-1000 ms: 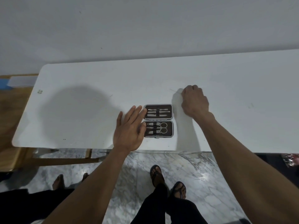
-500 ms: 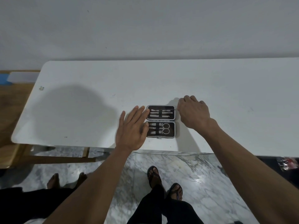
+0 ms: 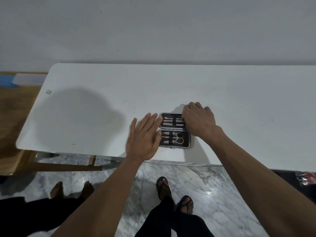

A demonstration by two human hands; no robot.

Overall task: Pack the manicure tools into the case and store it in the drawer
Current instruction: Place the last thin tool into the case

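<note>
A small black manicure case (image 3: 174,130) lies open flat on the white table (image 3: 239,103), near its front edge. Both halves hold metal tools under elastic straps: thin picks in the far half, scissors (image 3: 179,138) and clippers in the near half. My left hand (image 3: 143,137) rests flat with fingers spread, touching the case's left side. My right hand (image 3: 198,120) covers the far half's right end, fingers curled down onto it; whether it grips a tool or the edge is hidden. No drawer is in view.
The table's left end and front edge are close by. A wooden bench or frame (image 3: 15,117) stands to the left. Below are a marble floor (image 3: 205,189), my sandalled feet and another person's bare feet (image 3: 71,189). A red packet (image 3: 306,178) lies low at the right.
My right hand moved left and nearer from the bare table onto the right end of the case's far half. My left hand stayed against the case's left side.
</note>
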